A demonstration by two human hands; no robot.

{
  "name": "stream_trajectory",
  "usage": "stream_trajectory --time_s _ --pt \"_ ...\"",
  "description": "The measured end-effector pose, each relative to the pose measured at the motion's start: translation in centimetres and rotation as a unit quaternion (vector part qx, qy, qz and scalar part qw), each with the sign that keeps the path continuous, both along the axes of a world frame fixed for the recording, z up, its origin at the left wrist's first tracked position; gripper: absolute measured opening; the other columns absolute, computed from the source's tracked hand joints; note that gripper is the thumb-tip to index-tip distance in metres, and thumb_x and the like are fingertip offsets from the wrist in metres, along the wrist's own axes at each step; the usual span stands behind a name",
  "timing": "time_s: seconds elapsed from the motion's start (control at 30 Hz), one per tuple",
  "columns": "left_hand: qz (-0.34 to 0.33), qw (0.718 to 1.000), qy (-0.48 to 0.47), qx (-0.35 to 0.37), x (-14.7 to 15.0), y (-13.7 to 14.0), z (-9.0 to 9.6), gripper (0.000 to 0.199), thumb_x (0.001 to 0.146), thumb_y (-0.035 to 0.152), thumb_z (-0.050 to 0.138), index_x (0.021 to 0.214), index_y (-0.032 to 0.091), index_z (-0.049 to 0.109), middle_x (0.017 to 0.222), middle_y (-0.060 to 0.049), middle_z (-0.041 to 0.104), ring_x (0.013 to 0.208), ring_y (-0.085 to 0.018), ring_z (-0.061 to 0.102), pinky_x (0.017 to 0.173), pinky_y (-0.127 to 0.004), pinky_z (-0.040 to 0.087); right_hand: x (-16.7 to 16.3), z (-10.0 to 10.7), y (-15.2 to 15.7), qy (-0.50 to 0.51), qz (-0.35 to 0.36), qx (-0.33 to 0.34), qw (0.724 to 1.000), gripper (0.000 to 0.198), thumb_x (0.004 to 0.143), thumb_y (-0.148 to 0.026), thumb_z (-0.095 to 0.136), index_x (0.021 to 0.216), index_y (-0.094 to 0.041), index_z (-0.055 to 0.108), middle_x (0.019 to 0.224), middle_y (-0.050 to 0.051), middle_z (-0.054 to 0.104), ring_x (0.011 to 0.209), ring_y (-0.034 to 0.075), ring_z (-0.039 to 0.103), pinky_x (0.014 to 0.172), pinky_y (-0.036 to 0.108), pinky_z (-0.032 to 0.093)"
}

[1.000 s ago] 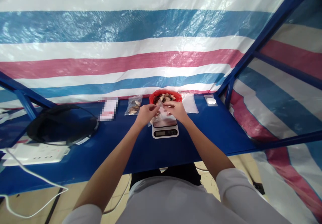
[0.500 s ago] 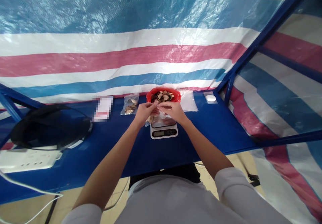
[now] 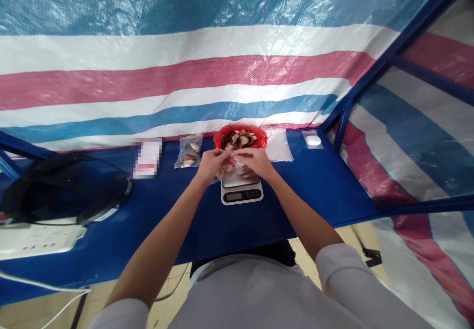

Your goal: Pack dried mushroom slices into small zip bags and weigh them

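My left hand (image 3: 214, 163) and my right hand (image 3: 256, 161) meet above a white kitchen scale (image 3: 242, 202), fingers pinched on the top edge of a clear plastic bag (image 3: 221, 173). Pale brown dried slices show through the bag's lower left part. The fingers partly hide the bag's opening, and whether it is sealed I cannot tell. Right behind the hands stands a red basket (image 3: 262, 139) holding dark and pale dried slices (image 3: 242, 139). To the left lies a filled clear bag (image 3: 189, 152) of similar slices.
Flat clear bags (image 3: 279, 145) lie right of the basket, and a small bag with a white oval object (image 3: 313, 140) lies farther right. At left are a blurred-out paper or phone (image 3: 147, 159), a black ring-shaped item (image 3: 122, 193) and a white power strip (image 3: 48, 240) on the blue table (image 3: 311, 191).
The camera view has tilted and shifted slightly. Both hands stay together over the scale, still pinching the bag, with only small finger movement.
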State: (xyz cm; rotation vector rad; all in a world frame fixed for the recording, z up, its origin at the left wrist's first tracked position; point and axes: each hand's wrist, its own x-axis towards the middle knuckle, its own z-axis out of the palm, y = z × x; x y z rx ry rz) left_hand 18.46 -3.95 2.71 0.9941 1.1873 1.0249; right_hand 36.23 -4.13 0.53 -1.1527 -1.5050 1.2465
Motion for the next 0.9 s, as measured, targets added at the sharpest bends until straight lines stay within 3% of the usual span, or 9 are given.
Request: stream_trajectory --time_s 0.2,0.37,0.5,0.67,0.9 --pt "0.018 0.999 -0.003 0.026 0.0 0.2 -0.6 0.04 0.065 0.046 0.089 0.07 0.012 0.069 0.064 -0.005 0.071 0.058 -0.015 0.066 0.062 -0.028 0.059 0.2 0.5 0.3 -0.076 0.03 -0.02 0.996 0.038 0.085 -0.046 0.072 0.11 -0.019 0.079 0.094 0.005 0.08 0.067 0.02 0.074 0.057 0.028 0.061" --pt "0.006 0.999 0.023 0.036 -0.3 0.1 0.0 0.044 0.064 0.052 0.087 0.071 0.012 0.069 0.064 -0.005 0.071 0.056 -0.015 0.066 0.061 -0.028 0.058 0.0 1.8 0.8 -0.173 0.022 0.104 0.979 0.019 0.087 -0.032 0.071 0.095 -0.018 0.082 0.087 0.005 0.08 0.082 0.02 0.074 0.075 0.028 0.057" --pt "-0.021 0.997 0.059 0.039 -0.7 0.1 1.0 0.042 0.067 0.051 0.085 0.076 0.012 0.072 0.066 -0.005 0.072 0.057 -0.016 0.067 0.061 -0.028 0.057 -0.1 2.7 1.2 -0.197 0.036 0.135 0.97 0.017 0.088 -0.027 0.069 0.093 -0.017 0.082 0.084 0.005 0.079 0.081 0.019 0.073 0.075 0.025 0.054" --pt "-0.027 0.998 0.055 0.033 -1.1 0.4 1.2 0.033 0.067 0.042 0.085 0.074 0.012 0.073 0.068 -0.006 0.072 0.061 -0.016 0.067 0.068 -0.03 0.058 -0.1 2.4 1.4 -0.187 0.041 0.131 0.973 0.02 0.089 -0.031 0.068 0.093 -0.018 0.082 0.085 0.005 0.078 0.078 0.018 0.072 0.071 0.025 0.056" --pt "-0.032 0.998 0.055 0.027 -1.2 0.2 0.7 0.022 0.072 0.033 0.08 0.072 0.013 0.072 0.07 -0.005 0.072 0.062 -0.015 0.068 0.071 -0.029 0.059 -0.4 1.7 1.3 -0.158 0.005 0.071 0.985 0.021 0.085 -0.037 0.072 0.089 -0.018 0.081 0.081 0.005 0.077 0.072 0.019 0.073 0.062 0.026 0.06"
